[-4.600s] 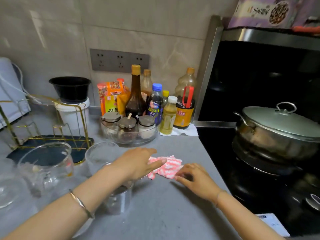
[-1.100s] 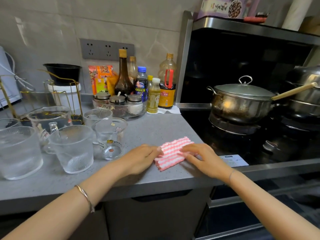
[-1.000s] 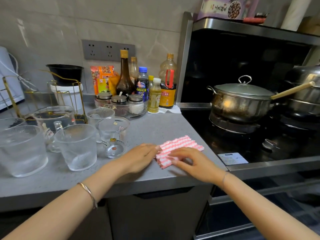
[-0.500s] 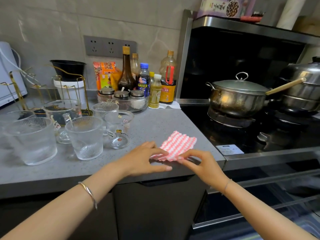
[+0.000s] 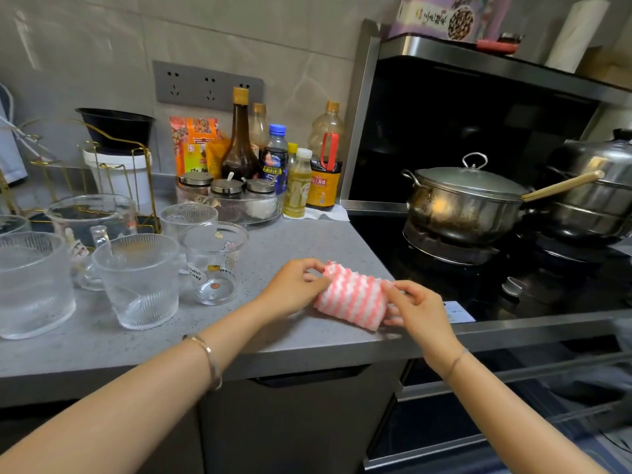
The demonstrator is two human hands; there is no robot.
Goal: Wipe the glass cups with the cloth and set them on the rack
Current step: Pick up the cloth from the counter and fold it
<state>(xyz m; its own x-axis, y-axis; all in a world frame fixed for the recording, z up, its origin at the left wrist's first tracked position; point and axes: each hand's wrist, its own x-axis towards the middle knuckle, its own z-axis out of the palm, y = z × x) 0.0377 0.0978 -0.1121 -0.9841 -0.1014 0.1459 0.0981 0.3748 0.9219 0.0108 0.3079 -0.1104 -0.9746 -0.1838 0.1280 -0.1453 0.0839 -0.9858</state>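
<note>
Two edges of the pink-and-white cloth (image 5: 352, 295) are pinched, the left by the curled fingers of the left hand (image 5: 294, 289) and the right by the right hand (image 5: 419, 309), near the counter (image 5: 301, 241) front edge. The glass cups (image 5: 136, 282) are grouped upright further left, before the gold rack (image 5: 149, 186).

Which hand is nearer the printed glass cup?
Left. The left hand pinches the cloth just right of the printed glass cup; the right hand holds its other end, farther away.
</note>
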